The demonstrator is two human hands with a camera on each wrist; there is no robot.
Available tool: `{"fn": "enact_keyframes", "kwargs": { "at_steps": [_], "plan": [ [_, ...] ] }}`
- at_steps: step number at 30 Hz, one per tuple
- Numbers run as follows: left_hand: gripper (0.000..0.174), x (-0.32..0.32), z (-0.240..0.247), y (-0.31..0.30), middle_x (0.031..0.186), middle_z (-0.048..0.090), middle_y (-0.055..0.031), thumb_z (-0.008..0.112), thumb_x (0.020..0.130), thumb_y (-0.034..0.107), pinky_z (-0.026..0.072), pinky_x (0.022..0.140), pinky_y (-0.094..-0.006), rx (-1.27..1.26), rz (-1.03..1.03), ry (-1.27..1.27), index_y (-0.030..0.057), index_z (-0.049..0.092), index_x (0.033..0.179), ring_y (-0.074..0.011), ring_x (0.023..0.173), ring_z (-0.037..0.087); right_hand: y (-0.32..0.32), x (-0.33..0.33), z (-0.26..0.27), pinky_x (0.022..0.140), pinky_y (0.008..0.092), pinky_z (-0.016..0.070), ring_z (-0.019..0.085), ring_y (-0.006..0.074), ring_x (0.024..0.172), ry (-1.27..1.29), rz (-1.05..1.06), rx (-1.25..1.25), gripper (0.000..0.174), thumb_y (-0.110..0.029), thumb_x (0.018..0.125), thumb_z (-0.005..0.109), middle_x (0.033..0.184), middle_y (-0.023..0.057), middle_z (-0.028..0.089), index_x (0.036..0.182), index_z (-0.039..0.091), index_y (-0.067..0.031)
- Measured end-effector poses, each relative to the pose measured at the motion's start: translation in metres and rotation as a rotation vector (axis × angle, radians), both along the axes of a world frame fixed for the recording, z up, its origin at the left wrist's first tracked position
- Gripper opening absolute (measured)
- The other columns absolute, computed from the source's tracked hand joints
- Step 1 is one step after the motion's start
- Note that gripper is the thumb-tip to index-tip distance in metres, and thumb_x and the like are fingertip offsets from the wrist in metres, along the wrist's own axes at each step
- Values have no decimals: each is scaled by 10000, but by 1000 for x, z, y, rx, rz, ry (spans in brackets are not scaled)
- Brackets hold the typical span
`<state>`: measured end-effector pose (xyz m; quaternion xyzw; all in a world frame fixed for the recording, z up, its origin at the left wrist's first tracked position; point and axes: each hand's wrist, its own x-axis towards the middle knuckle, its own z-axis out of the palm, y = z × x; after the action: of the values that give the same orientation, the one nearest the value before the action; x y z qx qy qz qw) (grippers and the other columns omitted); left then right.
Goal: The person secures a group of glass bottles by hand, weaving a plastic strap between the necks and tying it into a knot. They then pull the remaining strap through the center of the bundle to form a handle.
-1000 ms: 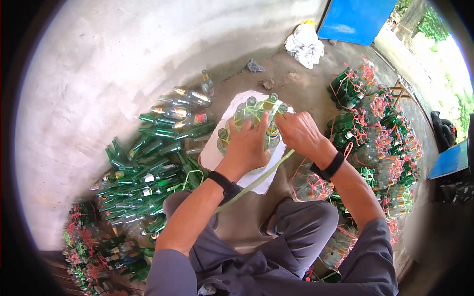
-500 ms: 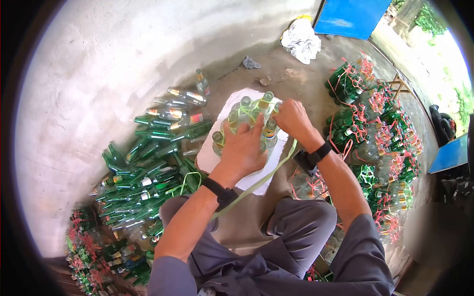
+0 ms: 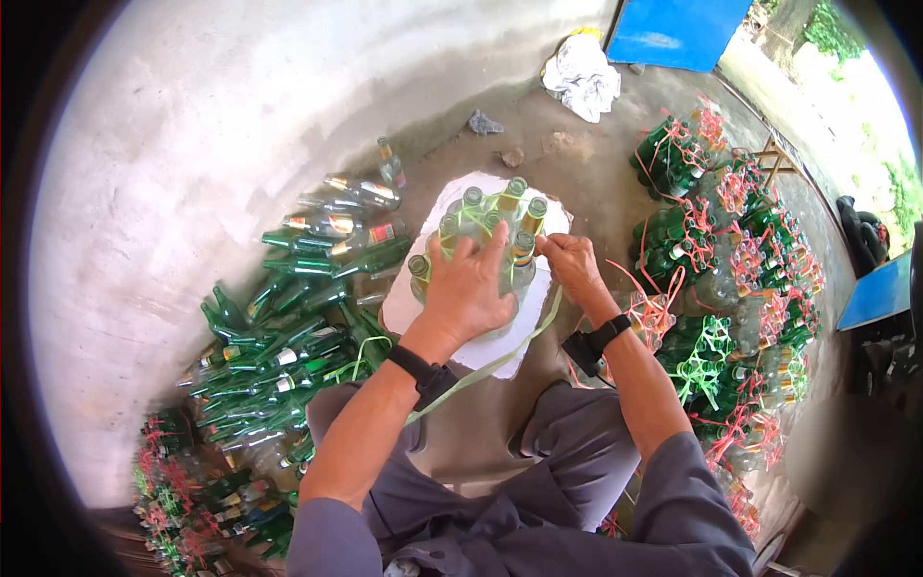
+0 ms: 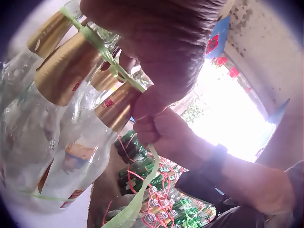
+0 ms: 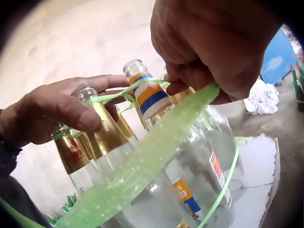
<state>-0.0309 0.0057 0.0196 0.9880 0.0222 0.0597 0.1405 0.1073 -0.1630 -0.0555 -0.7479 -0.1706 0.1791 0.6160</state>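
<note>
Several clear glass bottles (image 3: 524, 274) stand upright in a cluster on a white board (image 3: 445, 200), with light green plastic strap (image 5: 142, 166) run round their necks. My left hand (image 3: 468, 293) lies over the near side of the cluster, fingers spread among the necks. In the right wrist view its thumb presses a gold-foiled neck (image 5: 107, 130). At the cluster's right side my right hand (image 3: 575, 269) pinches the strap, close to a bottle with an orange, white and blue striped neck (image 5: 152, 97). A loose length of strap trails toward my left knee.
Loose green bottles (image 3: 279, 356) lie piled on the left. Bundles of bottles tied with red and green strap (image 3: 707, 356) stand along the right. A crumpled white bag (image 3: 582, 82) and a stone (image 3: 512, 156) lie on the floor ahead, near a blue panel (image 3: 673, 34).
My right hand has moved from above the right-hand bottle necks down and outward, the strap still in its fingers. My left hand stays on the cluster.
</note>
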Motion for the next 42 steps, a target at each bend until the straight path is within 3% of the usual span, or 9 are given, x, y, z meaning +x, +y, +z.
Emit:
{"fn": "enact_keyframes", "kwargs": {
  "at_steps": [7,11,15,19,23,25,31,36,42],
  "plan": [
    [997,1,4,1,1323,639,7,773,760,378,213,1134,-549,19,-7,33,61,281,1566,-242,1176,536,5,2,-12,430,245,235,318,26,455,104,2,90,304,-272,991,654,557,-90,419,824,718,-27],
    [997,-4,4,2,1312,632,-51,799,738,380,226,1141,-558,-15,-16,-17,63,317,1551,-260,1242,509,4,-5,-2,446,256,251,320,29,481,106,10,86,300,-276,994,649,568,-97,409,843,723,-28],
    [983,-10,-1,3,1306,602,-146,820,719,365,231,1164,-561,-76,-14,-149,72,358,1536,-276,1328,463,4,-2,-11,520,249,310,370,30,580,-68,32,87,284,-265,1000,639,632,-98,452,873,731,-28],
    [946,-10,1,10,1342,577,-153,805,729,323,252,1179,-516,-53,-58,-117,77,369,1531,-287,1345,452,3,4,-18,589,264,392,434,52,640,-174,47,10,256,-238,995,634,665,-53,532,890,728,-25],
    [870,-1,12,18,1357,607,-90,738,756,236,311,1163,-461,-126,-178,-184,64,371,1526,-311,1340,452,6,2,-22,621,328,456,515,143,607,-339,-19,-63,224,-226,972,635,659,63,606,910,722,-29],
    [845,15,17,20,1345,627,-73,710,768,209,328,1156,-447,-129,-234,-201,54,367,1525,-319,1333,457,12,1,-21,657,383,490,581,263,619,-394,-95,-127,218,-230,947,635,726,179,633,903,716,-32],
    [757,68,7,27,1209,725,-27,577,820,97,365,1083,-462,-202,-236,-180,13,334,1531,-284,1223,536,24,3,-22,632,407,487,578,312,594,-338,-176,-179,277,-245,919,631,696,218,602,824,681,10],
    [787,83,-11,28,1183,741,57,525,808,30,373,914,-413,-7,-303,-16,77,315,1565,-211,1165,568,27,5,-16,624,423,487,569,327,580,-192,-178,-274,337,-295,885,650,670,224,593,771,673,21],
    [796,84,-4,26,1156,744,51,506,801,5,372,911,-413,-101,-288,27,132,336,1568,-206,1118,577,37,7,-21,653,460,506,588,363,593,-223,-265,-395,361,-343,849,666,681,227,625,774,689,9]
  ]
}}
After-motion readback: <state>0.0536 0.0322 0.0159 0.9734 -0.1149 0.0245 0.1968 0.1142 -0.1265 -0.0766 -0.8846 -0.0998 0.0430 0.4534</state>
